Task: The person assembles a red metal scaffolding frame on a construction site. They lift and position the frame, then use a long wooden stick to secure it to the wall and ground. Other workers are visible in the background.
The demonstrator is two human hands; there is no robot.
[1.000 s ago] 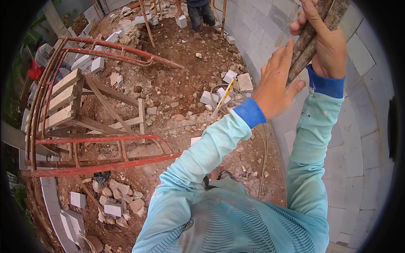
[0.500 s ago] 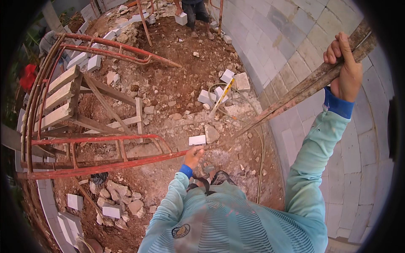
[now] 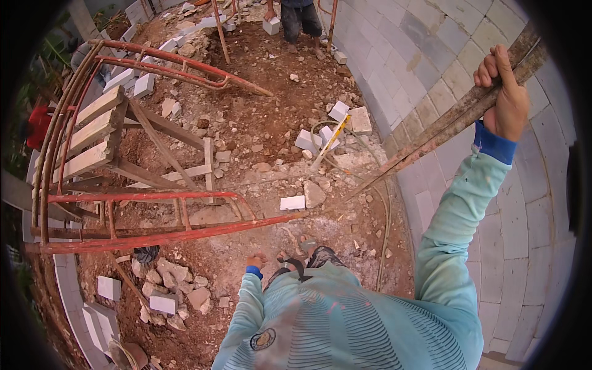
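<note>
My right hand (image 3: 508,94) is raised at the right, fingers wrapped around a long brown weathered beam (image 3: 441,129). It has a groove along its length and slants down to the ground in front of me, close to the block wall (image 3: 425,74). My left hand (image 3: 256,260) hangs low beside my waist, holding nothing, its fingers loosely bent and small in view. Just beyond it lies the near rail of a red scaffold frame (image 3: 179,237), apart from the hand. A white block (image 3: 292,203) rests on the ground past the rail's end.
A wooden trestle (image 3: 95,135) stands inside the scaffold frame. A yellow spirit level (image 3: 333,140) leans by several white blocks and a hose (image 3: 387,231). Rubble (image 3: 179,280) lies at lower left. A co-worker (image 3: 299,24) at the back has a hand on a block.
My left hand has come away from the end of the scaffold rail and dropped back toward my waist. My right hand keeps its grip on the beam. The red-clad person at the far left has shifted slightly.
</note>
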